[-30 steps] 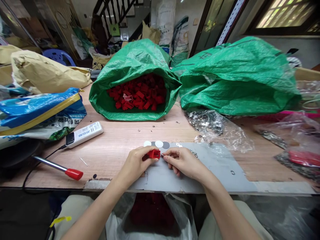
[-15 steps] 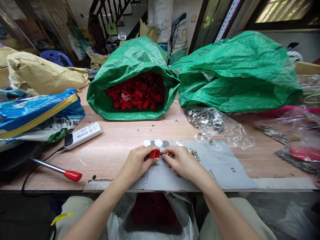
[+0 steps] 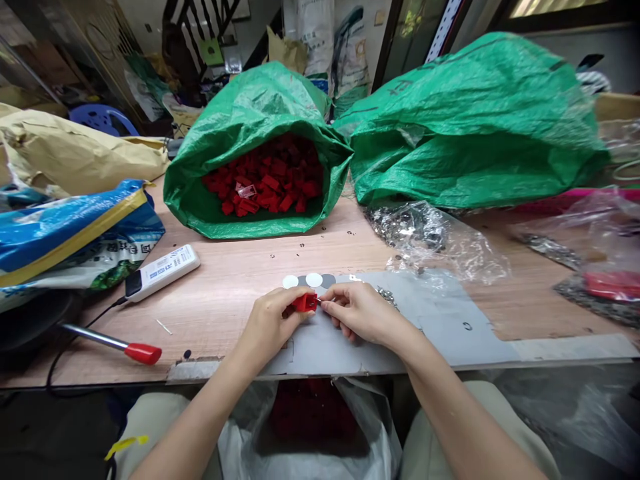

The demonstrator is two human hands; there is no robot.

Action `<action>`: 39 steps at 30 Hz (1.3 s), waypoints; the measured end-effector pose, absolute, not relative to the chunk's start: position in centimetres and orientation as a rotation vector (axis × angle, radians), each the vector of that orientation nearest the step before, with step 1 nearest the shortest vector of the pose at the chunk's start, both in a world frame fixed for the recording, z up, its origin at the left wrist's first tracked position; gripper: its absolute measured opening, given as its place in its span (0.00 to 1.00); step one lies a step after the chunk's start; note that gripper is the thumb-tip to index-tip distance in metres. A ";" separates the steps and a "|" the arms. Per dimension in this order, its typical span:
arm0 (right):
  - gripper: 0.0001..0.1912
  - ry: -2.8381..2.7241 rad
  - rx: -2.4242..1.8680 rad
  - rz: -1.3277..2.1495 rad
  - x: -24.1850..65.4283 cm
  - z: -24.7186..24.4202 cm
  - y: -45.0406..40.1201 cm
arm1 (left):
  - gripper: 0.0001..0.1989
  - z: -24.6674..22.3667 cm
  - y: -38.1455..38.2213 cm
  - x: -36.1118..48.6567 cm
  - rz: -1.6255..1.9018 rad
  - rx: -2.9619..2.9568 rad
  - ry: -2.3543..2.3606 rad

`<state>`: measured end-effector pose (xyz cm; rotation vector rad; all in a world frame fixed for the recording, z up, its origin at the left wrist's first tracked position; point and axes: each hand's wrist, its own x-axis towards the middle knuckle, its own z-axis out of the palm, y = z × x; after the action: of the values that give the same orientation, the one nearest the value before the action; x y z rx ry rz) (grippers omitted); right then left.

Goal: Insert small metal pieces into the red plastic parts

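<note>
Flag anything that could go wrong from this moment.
The thin piece pinched in the right grip shows only a short length, so it could slip. The red part, held by the left grip, might twist if pushed. The small shiny pieces just beyond the right grip could get knocked and scattered.

On the worktop (image 3: pixel 235 267), a white device (image 3: pixel 163 272) with a dark screen lies near a red-tipped metal lever (image 3: pixel 136 351). Beyond rest a yellow-banded blue-and-white sack (image 3: pixel 80 230) and a crumpled brown bag (image 3: pixel 85 150); farther back, a blue chair (image 3: pixel 100 117) stands left of a dark stair railing (image 3: pixel 177 63).
</note>
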<state>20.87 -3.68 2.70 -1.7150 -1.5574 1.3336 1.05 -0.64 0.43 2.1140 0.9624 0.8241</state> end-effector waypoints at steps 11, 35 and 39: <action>0.07 -1.679 -1.825 1.167 20.0 3.6 -3.3 | 0.15 1.0 -0.2 1.1 0.772 2.082 0.933; 0.22 -1.789 -1.055 0.663 16.9 1.4 -5.3 | 0.18 2.0 -1.0 1.1 0.795 0.185 0.630; 0.20 -1.818 -1.029 0.586 16.4 1.5 -4.8 | 0.18 1.8 -1.4 1.4 0.758 0.119 0.645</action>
<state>16.41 -4.82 1.54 -1.0291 -1.8176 0.5857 1.39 -1.42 1.80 0.1185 0.6453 0.7577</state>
